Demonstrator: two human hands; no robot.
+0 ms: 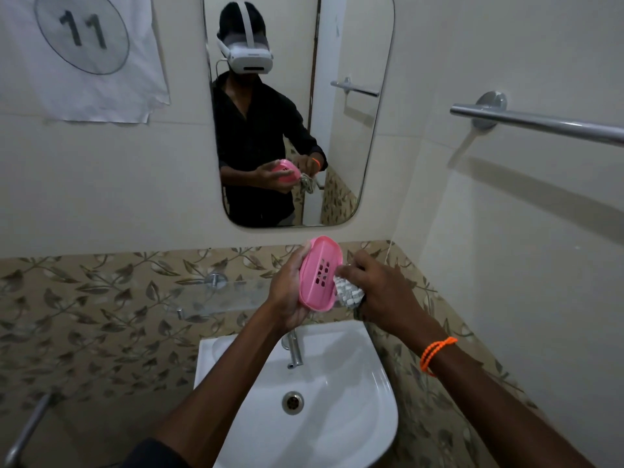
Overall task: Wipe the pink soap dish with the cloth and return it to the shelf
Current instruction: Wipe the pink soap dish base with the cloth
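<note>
Soap dish, pink oval plastic with a grid of drain slots in its floor, sits tilted up on edge in my left hand, hollow side turned toward my right. My left fingers curl round its back and far rim, thumb side nearest me. My right hand clutches a bunched grey-and-white checked cloth, fingers closed over it, pressing it against the dish's right rim. An orange beaded band circles my right wrist. Both hands hover above the white ceramic basin and its chrome tap. The clear glass shelf on the leaf-patterned tiles lies just left of my left hand. Ahead hangs a rounded mirror; a chrome towel rail runs along the right wall.
</note>
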